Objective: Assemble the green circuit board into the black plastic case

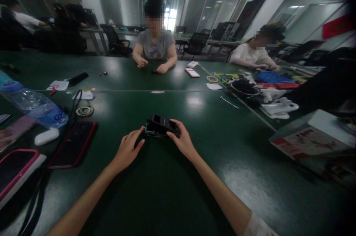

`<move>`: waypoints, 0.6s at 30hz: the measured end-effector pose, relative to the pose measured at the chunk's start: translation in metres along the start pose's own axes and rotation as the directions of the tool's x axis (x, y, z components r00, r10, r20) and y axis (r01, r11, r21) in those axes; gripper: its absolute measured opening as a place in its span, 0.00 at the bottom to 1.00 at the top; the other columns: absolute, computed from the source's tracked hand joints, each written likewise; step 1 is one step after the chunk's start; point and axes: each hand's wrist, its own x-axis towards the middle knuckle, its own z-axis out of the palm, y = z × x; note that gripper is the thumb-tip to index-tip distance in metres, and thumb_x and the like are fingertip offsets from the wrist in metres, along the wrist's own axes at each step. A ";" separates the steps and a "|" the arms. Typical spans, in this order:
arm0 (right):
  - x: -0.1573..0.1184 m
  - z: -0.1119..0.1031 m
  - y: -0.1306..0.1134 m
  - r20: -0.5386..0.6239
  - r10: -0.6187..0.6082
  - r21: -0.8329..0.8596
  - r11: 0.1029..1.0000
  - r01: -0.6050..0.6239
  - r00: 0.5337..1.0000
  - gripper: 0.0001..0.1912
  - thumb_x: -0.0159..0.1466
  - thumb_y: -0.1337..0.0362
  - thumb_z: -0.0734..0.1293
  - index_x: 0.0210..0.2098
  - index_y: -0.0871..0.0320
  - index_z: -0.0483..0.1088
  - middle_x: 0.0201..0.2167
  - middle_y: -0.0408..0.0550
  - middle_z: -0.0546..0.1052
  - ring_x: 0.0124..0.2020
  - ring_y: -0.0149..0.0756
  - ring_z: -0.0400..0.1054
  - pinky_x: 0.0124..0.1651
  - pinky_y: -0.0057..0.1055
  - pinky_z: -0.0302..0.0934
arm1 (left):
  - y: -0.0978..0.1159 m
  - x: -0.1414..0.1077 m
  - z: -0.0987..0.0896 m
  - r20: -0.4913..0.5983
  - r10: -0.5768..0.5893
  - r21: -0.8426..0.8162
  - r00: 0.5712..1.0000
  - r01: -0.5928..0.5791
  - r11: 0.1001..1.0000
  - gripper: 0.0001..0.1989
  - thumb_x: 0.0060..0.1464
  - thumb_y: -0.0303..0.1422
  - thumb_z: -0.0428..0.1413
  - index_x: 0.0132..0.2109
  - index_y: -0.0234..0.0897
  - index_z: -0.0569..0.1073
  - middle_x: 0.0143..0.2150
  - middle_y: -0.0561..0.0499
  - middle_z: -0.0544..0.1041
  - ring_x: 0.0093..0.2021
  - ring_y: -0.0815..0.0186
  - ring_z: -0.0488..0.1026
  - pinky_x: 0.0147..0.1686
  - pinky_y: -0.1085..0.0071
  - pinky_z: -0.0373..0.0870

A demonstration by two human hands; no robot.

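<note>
In the middle of the green table lies a small black device housing [161, 121] with a dark window and small buttons on its top. Its left end is raised, and a circuit board [151, 132] shows beneath it. My right hand [183, 140] grips the right end of the housing, thumb at the near side and fingers at the far side. Stretched out flat on the left is my left hand [128, 150], its forefinger tip at the board's left edge. The thumb stays apart from the device. The exact kind of device cannot be made out.
Left lie a water bottle [36, 104], a red-edged phone [74, 143], a white earbud case [46, 137] and a black strap. A wrench [229, 102], tangled cables [222, 78] and a box [311, 135] are on the right. Two people sit across the table.
</note>
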 end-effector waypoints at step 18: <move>0.004 -0.024 0.027 -0.398 -0.060 -0.361 0.928 -0.096 0.916 0.24 0.59 0.59 0.67 0.52 0.60 0.61 0.46 0.57 0.70 0.47 0.46 0.66 0.51 0.47 0.62 | 0.005 -0.003 -0.005 -0.029 0.043 -0.045 0.999 -0.044 0.998 0.14 0.64 0.36 0.46 0.55 0.43 0.63 0.62 0.48 0.65 0.60 0.58 0.62 0.58 0.51 0.58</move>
